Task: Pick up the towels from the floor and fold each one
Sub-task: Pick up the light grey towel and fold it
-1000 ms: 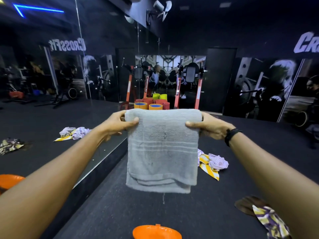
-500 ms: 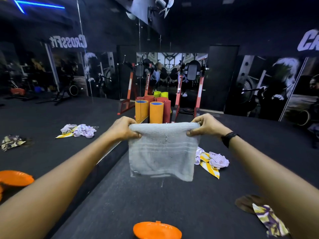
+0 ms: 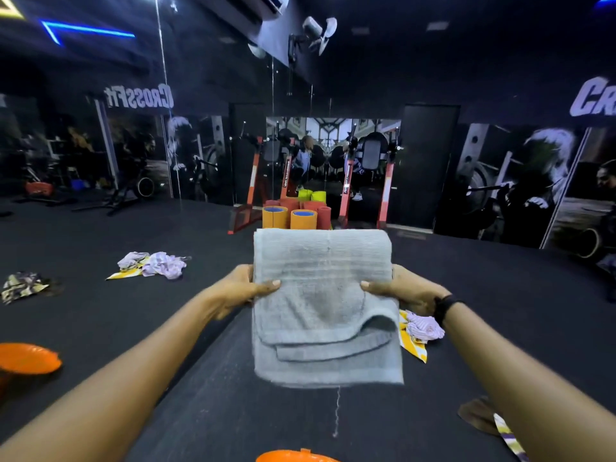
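Gripping grey towel [image 3: 321, 295], fingers behind it hidden, forearms cropped

Plain grey towel [image 3: 325, 305], faint stripes

Single head-worn wide-angle view, looking forward and down along both arms, close over hands, dark gym floor [image 3: 500, 311] beyond.
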